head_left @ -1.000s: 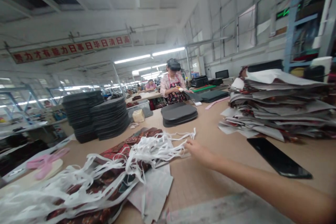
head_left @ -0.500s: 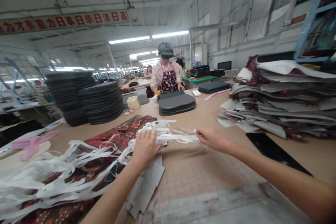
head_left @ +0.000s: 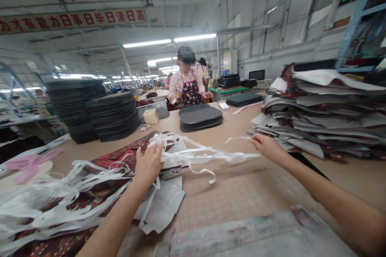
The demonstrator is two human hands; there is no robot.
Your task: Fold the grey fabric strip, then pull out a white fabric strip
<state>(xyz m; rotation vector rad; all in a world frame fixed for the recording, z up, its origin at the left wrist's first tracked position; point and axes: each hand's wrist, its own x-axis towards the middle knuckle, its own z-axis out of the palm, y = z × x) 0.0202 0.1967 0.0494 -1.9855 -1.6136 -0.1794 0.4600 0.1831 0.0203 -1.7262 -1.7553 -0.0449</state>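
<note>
My left hand point(head_left: 149, 161) lies with fingers stretched over a tangle of white strips point(head_left: 169, 142) on a pile of red-brown patterned fabric point(head_left: 120, 158). Off to the right, my right hand point(head_left: 267, 144) is closed in a pinch on the ends of several white strips, which stretch back across the table towards my left hand. One loose strip end curls down between the hands. More white strips point(head_left: 57, 192) spread over the fabric at lower left. Grey backing sheets point(head_left: 164, 204) show beside my left wrist.
Dark stacked panels point(head_left: 114, 116) stand at left, with a smaller stack point(head_left: 200, 116) ahead near a co-worker point(head_left: 188, 84) across the table. A tall pile of sheets point(head_left: 319, 108) is at right, beside a black flat object point(head_left: 307, 162). A greyish sheet point(head_left: 256, 233) lies in front.
My right hand has moved right, drawing the white strips out longer. My left hand has shifted slightly left. The co-worker's hand has lifted off the dark stack.
</note>
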